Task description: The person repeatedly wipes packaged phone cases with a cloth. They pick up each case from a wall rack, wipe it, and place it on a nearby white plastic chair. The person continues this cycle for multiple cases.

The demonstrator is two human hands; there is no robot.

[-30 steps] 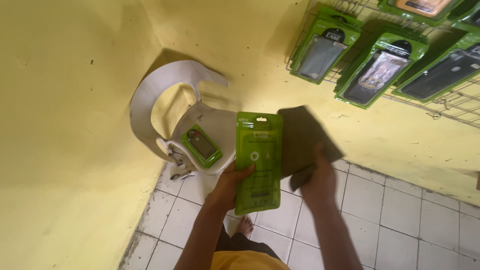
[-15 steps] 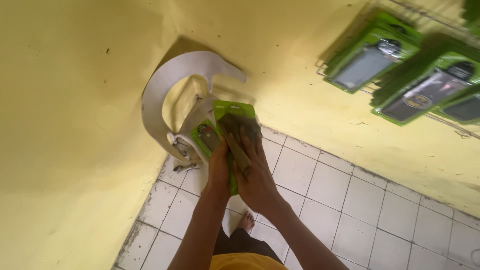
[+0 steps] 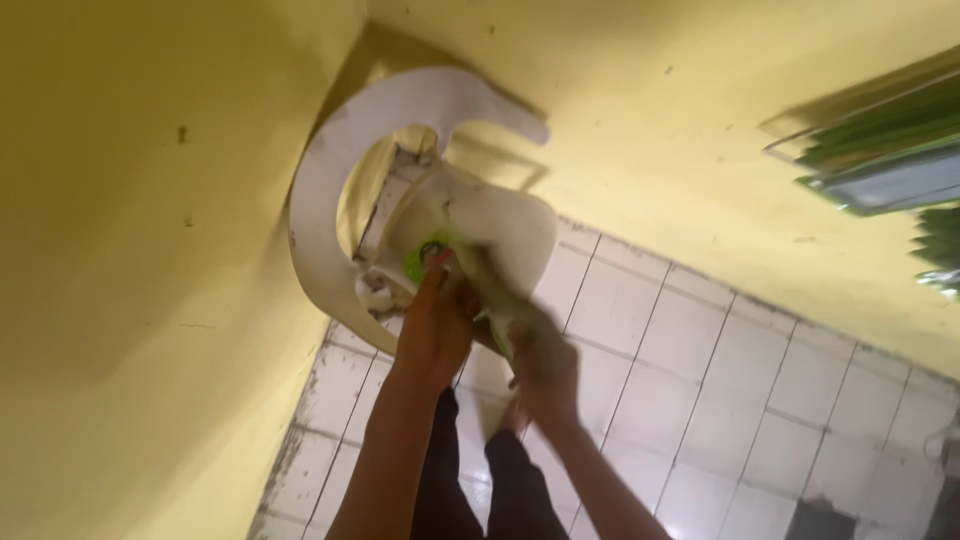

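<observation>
A white plastic chair (image 3: 340,160) stands in the corner of two yellow walls. Green packages (image 3: 425,255) lie on its seat. My left hand (image 3: 432,325) reaches down over the seat, fingers on a green package. My right hand (image 3: 545,370) is just right of it and grips the lower end of a blurred green package (image 3: 495,295) that slants toward the seat. Both forearms come up from the bottom of the view. Motion blur hides the exact finger positions.
More green packaged items (image 3: 890,160) hang on a wire rack on the right wall. The floor (image 3: 720,400) is white tile with dark grout, grimy along the left wall. My dark trousers (image 3: 480,490) show between my arms.
The green package held up in front of me has been lowered onto the chair seat. Both hands moved down and left with it, and the view tilted toward the chair.
</observation>
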